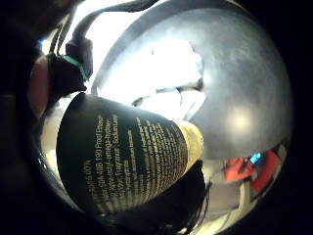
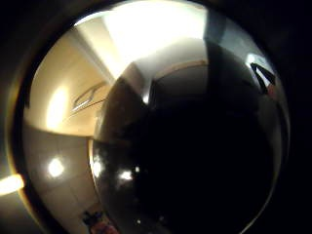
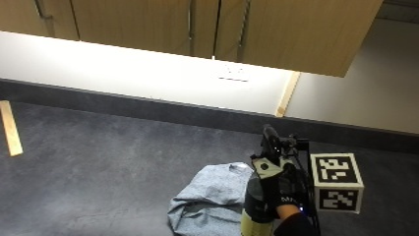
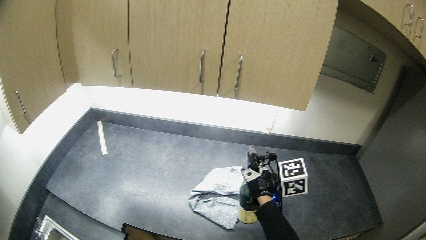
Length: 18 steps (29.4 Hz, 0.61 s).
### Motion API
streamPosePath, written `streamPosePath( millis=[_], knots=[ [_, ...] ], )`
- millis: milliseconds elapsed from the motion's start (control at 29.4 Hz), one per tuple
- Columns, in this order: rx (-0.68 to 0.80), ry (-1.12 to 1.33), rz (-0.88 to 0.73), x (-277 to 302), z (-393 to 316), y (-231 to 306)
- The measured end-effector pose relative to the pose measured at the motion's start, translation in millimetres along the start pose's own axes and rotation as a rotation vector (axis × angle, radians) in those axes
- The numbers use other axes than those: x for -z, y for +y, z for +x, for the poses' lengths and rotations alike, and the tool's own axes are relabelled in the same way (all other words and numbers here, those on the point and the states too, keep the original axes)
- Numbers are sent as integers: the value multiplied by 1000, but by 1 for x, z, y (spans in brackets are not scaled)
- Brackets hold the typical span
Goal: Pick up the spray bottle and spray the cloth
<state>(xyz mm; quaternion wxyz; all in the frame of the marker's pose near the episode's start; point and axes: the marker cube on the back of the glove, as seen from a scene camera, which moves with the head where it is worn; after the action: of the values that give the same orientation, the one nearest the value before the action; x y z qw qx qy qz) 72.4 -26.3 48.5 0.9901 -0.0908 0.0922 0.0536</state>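
A crumpled grey cloth (image 3: 206,200) lies on the dark countertop (image 3: 98,162). Just to its right my gloved right hand (image 3: 280,191) grips a spray bottle (image 3: 256,216) with a dark label and a yellowish base, held above the counter at the cloth's right edge. The bottle's black spray head (image 3: 270,137) rises above the hand. In the little finger side palm view the bottle's dark printed label (image 1: 122,156) fills the near field, with the pale cloth (image 1: 166,83) beyond it on the counter. In the thumb side palm view a dark mass blocks most of the picture.
A pale wooden strip (image 3: 10,128) lies on the counter at the far left. Wooden wall cabinets (image 3: 196,24) hang above a lit white backsplash (image 3: 131,73). The counter's front edge (image 4: 86,210) shows in the wide outside view.
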Motion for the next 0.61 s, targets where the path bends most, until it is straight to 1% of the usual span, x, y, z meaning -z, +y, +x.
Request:
streamPosePath(
  millis=[102,170,272,612],
  knots=[
    [115,-107,61,3,-9,8],
    [156,-161,90,4,-16,14],
    [181,-170,120,6,-17,13],
    [217,-197,145,-5,-34,9]
  ],
)
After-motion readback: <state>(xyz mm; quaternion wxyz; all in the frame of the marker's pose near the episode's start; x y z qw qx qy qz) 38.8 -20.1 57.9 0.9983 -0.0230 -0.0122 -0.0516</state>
